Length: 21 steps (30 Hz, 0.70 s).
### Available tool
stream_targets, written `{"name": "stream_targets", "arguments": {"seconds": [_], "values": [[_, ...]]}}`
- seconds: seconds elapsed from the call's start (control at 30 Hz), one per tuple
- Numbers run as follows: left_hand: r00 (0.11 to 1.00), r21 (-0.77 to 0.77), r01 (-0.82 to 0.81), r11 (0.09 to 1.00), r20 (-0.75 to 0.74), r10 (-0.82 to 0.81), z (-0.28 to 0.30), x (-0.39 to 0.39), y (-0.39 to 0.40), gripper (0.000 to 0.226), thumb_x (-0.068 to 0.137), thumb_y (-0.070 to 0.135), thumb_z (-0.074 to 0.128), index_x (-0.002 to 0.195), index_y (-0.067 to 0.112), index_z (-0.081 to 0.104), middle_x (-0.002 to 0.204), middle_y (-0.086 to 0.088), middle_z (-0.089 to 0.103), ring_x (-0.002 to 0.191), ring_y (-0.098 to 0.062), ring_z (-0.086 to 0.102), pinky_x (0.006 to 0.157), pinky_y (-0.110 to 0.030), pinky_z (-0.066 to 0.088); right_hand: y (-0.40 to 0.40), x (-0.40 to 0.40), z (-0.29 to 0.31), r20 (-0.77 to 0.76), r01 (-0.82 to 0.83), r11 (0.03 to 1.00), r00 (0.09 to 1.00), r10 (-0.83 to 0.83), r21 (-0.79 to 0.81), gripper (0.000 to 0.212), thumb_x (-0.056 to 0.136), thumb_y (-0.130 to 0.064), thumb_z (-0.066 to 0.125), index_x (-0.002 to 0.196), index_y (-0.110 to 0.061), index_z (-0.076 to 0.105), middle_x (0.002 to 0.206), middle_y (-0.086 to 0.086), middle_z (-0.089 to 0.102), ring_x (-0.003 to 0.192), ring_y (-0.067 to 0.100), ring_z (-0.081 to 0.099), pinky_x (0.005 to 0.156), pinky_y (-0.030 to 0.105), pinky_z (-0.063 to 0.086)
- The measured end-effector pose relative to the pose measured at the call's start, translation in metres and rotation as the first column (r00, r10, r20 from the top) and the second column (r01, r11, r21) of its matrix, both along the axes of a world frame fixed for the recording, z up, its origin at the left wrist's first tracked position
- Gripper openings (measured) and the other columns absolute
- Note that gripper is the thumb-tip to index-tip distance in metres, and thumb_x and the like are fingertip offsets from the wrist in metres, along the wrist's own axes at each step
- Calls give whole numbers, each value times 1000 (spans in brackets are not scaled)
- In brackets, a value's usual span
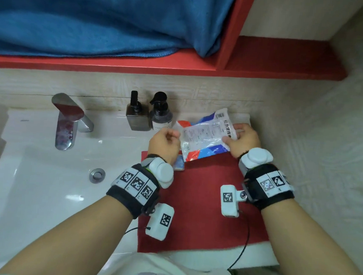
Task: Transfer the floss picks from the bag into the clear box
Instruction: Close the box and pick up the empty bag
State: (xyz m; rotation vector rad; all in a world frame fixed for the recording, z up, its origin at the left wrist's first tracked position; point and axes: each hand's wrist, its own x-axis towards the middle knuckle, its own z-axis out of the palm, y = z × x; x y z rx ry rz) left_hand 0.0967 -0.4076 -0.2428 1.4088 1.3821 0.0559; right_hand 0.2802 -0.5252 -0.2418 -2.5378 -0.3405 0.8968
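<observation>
A plastic bag of floss picks, white with red and blue print, is held above the far end of a red mat. My left hand pinches the bag's left edge with curled fingers. Gripping the right edge is my right hand, thumb on the front face. A small clear box with a bluish tint lies on the mat just under my left wrist, mostly hidden by it. No loose floss picks show outside the bag.
A white sink with a chrome tap and drain lies to the left. Two dark pump bottles stand by the wall behind the bag. A red shelf holding a blue towel hangs above.
</observation>
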Motion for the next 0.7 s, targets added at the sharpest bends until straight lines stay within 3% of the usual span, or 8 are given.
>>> {"name": "stream_targets", "arguments": {"seconds": [0.07, 0.13, 0.23, 0.33, 0.4, 0.47, 0.57, 0.7], "values": [[994, 88, 42, 995, 94, -50, -15, 7, -1, 16, 85, 8, 56, 91, 21, 61, 93, 2, 66, 85, -12, 61, 84, -29, 52, -3, 1, -18, -76, -52, 998, 996, 55, 44, 41, 71, -12, 83, 107, -18, 63, 83, -4, 65, 71, 13, 60, 71, 28, 51], [980, 160, 141, 977, 117, -161, -33, 17, 1, 22, 85, 15, 63, 107, 18, 59, 108, -1, 62, 98, -11, 58, 87, -25, 49, -1, 2, -37, -126, -162, 984, 977, 170, 73, 41, 67, -10, 86, 100, -24, 66, 72, -10, 56, 63, 5, 52, 67, 25, 48], [957, 82, 268, 960, 89, -275, -70, 27, 4, 49, 85, 37, 67, 126, 17, 50, 116, 3, 58, 104, -8, 55, 92, -22, 44, 8, 0, -68, -213, -365, 923, 899, 384, 123, 41, 63, -10, 87, 94, -29, 68, 74, -5, 58, 62, 3, 50, 66, 22, 46], [963, 10, 266, 964, 32, -266, -116, 30, 11, 32, 80, 42, 68, 104, 21, 64, 99, 0, 70, 89, -15, 65, 86, -36, 53, 18, -3, -112, -288, -455, 875, 826, 484, 166, 42, 64, -8, 87, 99, -25, 71, 75, -6, 59, 54, -5, 49, 59, 10, 39], [982, 15, 186, 982, 39, -186, -130, 27, 14, 23, 77, 40, 70, 86, 20, 67, 82, 1, 71, 76, -17, 68, 75, -39, 56, 20, -5, -128, -242, -446, 872, 840, 485, 201, 48, 63, -15, 89, 105, -26, 71, 82, -9, 59, 64, -6, 54, 67, 15, 45], [995, -3, 82, 997, 62, -82, -148, 28, 14, 14, 80, 28, 73, 80, 16, 68, 73, 1, 70, 64, -12, 66, 64, -30, 54, 16, -3, -154, -195, -398, 890, 876, 440, 221, 58, 63, -31, 90, 116, -29, 65, 102, -6, 55, 85, 2, 59, 82, 20, 49], [994, -71, -56, 996, 95, 63, -164, 31, 15, 5, 84, 16, 70, 81, 15, 67, 71, 0, 69, 58, -8, 64, 56, -22, 52, 7, -5, -185, -325, -220, 939, 896, 301, 262, 61, 68, -48, 82, 119, -29, 55, 115, -5, 61, 98, 7, 64, 89, 28, 54], [991, -1, -98, 995, 91, 98, -172, 32, 18, 11, 90, 16, 62, 100, 13, 68, 70, 4, 61, 54, 3, 55, 57, -12, 45, -7, -12, -192, -560, -80, 973, 806, 191, 218, 61, 75, -20, 83, 123, -18, 46, 107, -1, 70, 95, 14, 70, 83, 33, 58]]}}
